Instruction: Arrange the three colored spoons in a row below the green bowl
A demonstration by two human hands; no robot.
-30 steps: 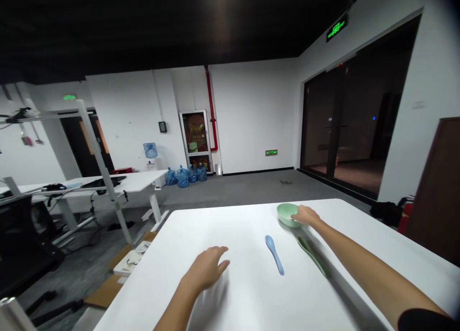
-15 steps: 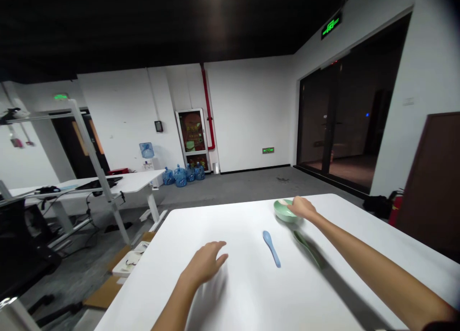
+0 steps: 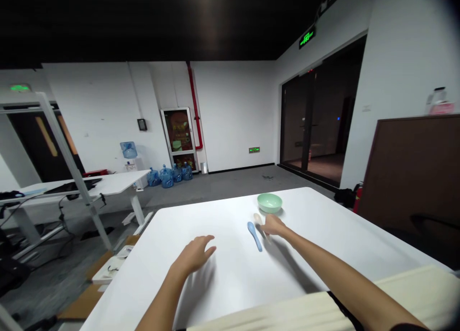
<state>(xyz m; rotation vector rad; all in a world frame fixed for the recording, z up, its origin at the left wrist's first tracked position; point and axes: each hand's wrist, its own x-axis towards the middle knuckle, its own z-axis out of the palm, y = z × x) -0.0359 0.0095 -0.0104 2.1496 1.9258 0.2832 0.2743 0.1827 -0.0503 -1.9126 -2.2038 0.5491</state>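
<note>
My right hand (image 3: 275, 225) is closed round a cream spoon (image 3: 258, 219), low over the white table (image 3: 230, 278). The spoon's bowl sticks out past my fingers, and part of its handle is blurred below them. Just left of it lies a blue spoon (image 3: 255, 236), its handle pointing toward me. Behind my right hand a light green bowl (image 3: 269, 204) stands upright near the far edge, with nothing seen inside. My left hand (image 3: 196, 253) hovers at the left, thumb and fingers apart, holding nothing. No dark green spoon shows; my right forearm may cover it.
Open cardboard boxes (image 3: 81, 300) with a white tray (image 3: 109, 268) are on the floor to the left. Beyond are another desk (image 3: 118, 182) and several blue water bottles (image 3: 166, 176). A brown partition (image 3: 413, 173) rises at the right.
My right hand has come from the green bowl toward me and left, bringing the cream spoon out of it. The dark green spoon is no longer visible. The view has turned right.
</note>
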